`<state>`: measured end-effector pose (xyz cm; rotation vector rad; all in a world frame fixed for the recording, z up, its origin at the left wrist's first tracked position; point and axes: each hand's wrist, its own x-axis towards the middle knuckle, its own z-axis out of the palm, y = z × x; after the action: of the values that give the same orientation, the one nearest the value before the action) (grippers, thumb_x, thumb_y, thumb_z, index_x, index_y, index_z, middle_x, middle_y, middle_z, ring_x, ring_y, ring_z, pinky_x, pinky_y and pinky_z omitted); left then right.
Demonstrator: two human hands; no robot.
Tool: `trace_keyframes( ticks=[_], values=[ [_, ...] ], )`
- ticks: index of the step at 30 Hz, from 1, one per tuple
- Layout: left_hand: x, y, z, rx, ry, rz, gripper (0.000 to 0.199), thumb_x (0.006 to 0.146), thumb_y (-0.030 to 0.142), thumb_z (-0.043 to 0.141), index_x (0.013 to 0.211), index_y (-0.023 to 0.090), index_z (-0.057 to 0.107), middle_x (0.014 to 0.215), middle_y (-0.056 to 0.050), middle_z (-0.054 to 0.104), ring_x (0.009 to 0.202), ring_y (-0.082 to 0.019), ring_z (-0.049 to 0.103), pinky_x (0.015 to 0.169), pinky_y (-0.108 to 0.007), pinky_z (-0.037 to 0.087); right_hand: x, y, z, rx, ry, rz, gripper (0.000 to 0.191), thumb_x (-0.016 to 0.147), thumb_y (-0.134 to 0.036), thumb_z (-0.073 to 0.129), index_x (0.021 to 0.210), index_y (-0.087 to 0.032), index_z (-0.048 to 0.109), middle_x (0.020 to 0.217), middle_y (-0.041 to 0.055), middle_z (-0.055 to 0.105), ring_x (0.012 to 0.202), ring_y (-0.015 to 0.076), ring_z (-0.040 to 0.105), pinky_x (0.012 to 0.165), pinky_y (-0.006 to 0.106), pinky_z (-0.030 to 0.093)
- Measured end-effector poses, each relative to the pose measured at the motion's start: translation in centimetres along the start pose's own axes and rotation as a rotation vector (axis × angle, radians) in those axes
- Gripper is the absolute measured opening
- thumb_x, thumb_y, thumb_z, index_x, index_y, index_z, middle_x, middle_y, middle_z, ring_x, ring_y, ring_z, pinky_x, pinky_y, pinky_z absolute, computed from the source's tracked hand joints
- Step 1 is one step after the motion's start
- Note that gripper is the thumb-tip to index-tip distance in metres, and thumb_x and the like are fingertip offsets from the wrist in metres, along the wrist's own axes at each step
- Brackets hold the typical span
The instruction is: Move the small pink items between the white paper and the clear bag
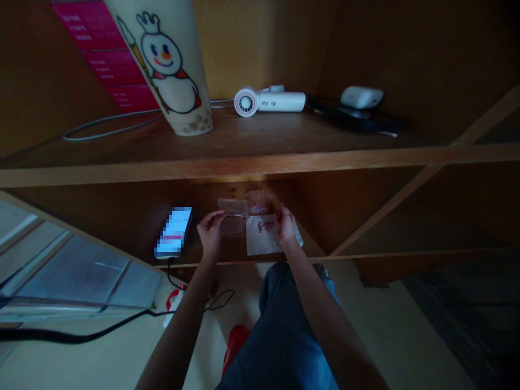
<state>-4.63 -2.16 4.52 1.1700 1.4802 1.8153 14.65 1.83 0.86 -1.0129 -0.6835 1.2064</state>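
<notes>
My left hand (210, 232) is closed in a pinch at the edge of a small clear plastic box (232, 207), whose lid looks raised. Beneath it lies another clear, flat part (232, 226), perhaps the box's other half. My right hand (286, 224) has its fingers pressed together at the right edge of a white sheet (260, 242) bearing small dark-red bits (266, 227); what the fingers pinch is too small to tell. Just behind the sheet is a clear plastic bag (259, 201) with similar reddish bits in it.
A lit phone (174, 233) with a black cable lies left on the lower shelf. On the upper shelf (260, 162) stand a snowman-printed drink cup (174, 70), a white handheld fan (270, 102), a white case (361, 97) and pink boxes (101, 49). Wooden dividers bound the compartment.
</notes>
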Motion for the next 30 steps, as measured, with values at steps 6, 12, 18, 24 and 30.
trace_keyframes(
  ticks=[6,12,18,24,30],
  values=[
    [0.2,-2.6,-1.6,0.025,-0.028,0.001,0.014,0.067,0.025,0.061,0.075,0.016,0.067,0.077,-0.003,0.068,0.075,-0.016,0.062,0.074,-0.029,0.047,0.4,1.0,1.4,-0.431,-0.030,-0.350,0.040,0.076,-0.049,0.048,0.050,-0.021,0.036,0.047,-0.0053,0.037,0.048,0.0097,0.036,0.050,0.023,0.029],
    [0.2,-4.8,-2.3,-0.002,-0.003,0.006,0.010,0.065,0.022,0.059,0.070,0.017,0.065,0.070,-0.001,0.065,0.070,-0.015,0.059,0.069,-0.027,0.046,0.1,2.0,1.9,-0.624,-0.140,-0.387,0.043,0.080,-0.052,0.045,0.052,-0.020,0.039,0.045,-0.0055,0.038,0.046,0.0095,0.037,0.050,0.022,0.029],
    [0.0,-4.9,-2.3,0.051,0.013,0.019,0.008,0.065,0.022,0.056,0.068,0.017,0.061,0.067,0.000,0.061,0.067,-0.014,0.056,0.065,-0.024,0.044,0.4,2.3,1.8,-0.581,-0.062,-0.362,0.042,0.078,-0.054,0.046,0.054,-0.020,0.041,0.046,-0.0054,0.040,0.045,0.0096,0.038,0.049,0.022,0.031],
    [-0.2,-4.6,-2.4,0.067,0.067,0.026,0.008,0.065,0.021,0.052,0.068,0.017,0.058,0.067,0.001,0.058,0.067,-0.014,0.054,0.064,-0.024,0.042,0.7,2.0,1.7,-0.499,-0.006,-0.357,0.043,0.074,-0.056,0.049,0.052,-0.020,0.040,0.046,-0.0058,0.039,0.046,0.0096,0.038,0.050,0.022,0.033],
    [-0.2,-4.9,-2.3,0.339,0.094,-0.020,0.008,0.067,0.020,0.050,0.073,0.018,0.056,0.065,0.001,0.054,0.062,-0.014,0.051,0.059,-0.023,0.039,0.9,2.4,1.5,-0.483,-0.024,-0.304,0.042,0.074,-0.057,0.049,0.053,-0.021,0.039,0.044,-0.0064,0.037,0.042,0.0097,0.036,0.046,0.022,0.031]
  ],
)
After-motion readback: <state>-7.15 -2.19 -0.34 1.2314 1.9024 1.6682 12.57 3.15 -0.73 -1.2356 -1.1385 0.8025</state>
